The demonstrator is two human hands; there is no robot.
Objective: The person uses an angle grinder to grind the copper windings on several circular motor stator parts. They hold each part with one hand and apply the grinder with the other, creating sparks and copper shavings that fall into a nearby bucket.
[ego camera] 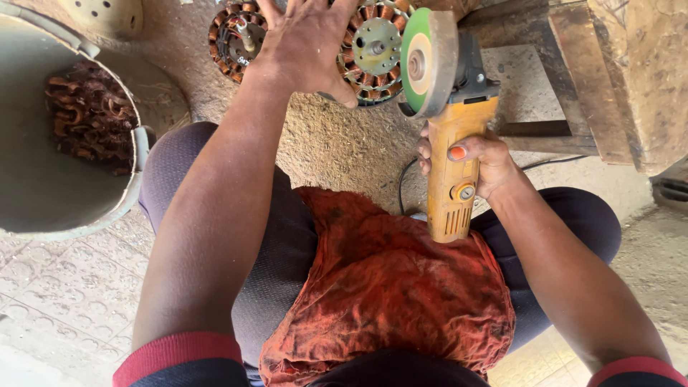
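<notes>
Two hands are engaged: the left hand (309, 44) is spread flat on the heavy, rigid copper-wound round stator (369, 49), while the right hand's (479, 161) grip is closed around the yellow angle grinder's (448, 136) body.

grinder (455, 168): yellow body, green disc | lap cloth (390, 287): orange-red | bucket (43, 193): grey | sleeve cuffs (175, 351): red

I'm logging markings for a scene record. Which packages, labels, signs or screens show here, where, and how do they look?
Round label: on the green disc of the yellow angle grinder held in the right hand; pale circle, print too blurred to make out.
No packages, signs or screens in view.
</notes>
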